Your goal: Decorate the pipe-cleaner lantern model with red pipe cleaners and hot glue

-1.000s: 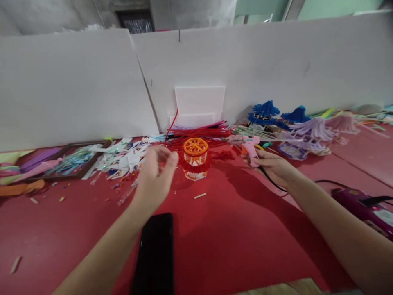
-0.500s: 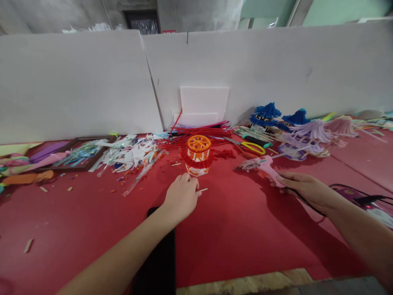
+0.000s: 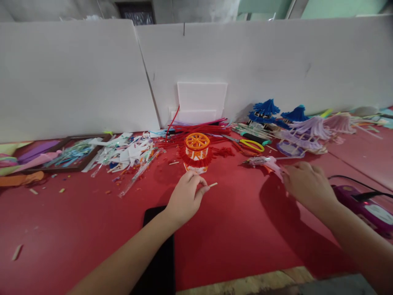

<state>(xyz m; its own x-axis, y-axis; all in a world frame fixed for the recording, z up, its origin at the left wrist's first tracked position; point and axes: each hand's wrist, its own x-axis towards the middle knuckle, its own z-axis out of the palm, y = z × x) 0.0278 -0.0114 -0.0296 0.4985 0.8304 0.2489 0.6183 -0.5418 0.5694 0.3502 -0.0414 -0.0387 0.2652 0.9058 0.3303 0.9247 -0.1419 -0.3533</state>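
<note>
My left hand (image 3: pixel 188 196) pinches a short thin wooden stick (image 3: pixel 213 184) between thumb and fingertips. Just beyond it stands a small orange, white and red craft tower (image 3: pixel 198 147) with a wheel-shaped top and a red fuzzy fringe; my knuckles partly cover its base. On the right, my right hand (image 3: pixel 308 186), back upward, has its fingers at the handle of a pink hot glue gun (image 3: pixel 268 162). The gun is low over the table or on it, nozzle pointing left. The hand hides the handle's end and some of the fingers.
Behind the tower lie red pipe cleaners (image 3: pixel 196 130). Yellow-handled scissors (image 3: pixel 251 145) rest near blue (image 3: pixel 265 110) and lilac (image 3: pixel 307 131) craft pieces. White scraps (image 3: pixel 135 149) are heaped left. A black phone-like slab (image 3: pixel 159 254) lies under my left forearm; a purple device (image 3: pixel 362 207) sits right.
My right hand has turned back-up over the glue gun's handle, and the gun has shifted slightly right and lower. My left hand has moved a little right with the stick, which shows more.
</note>
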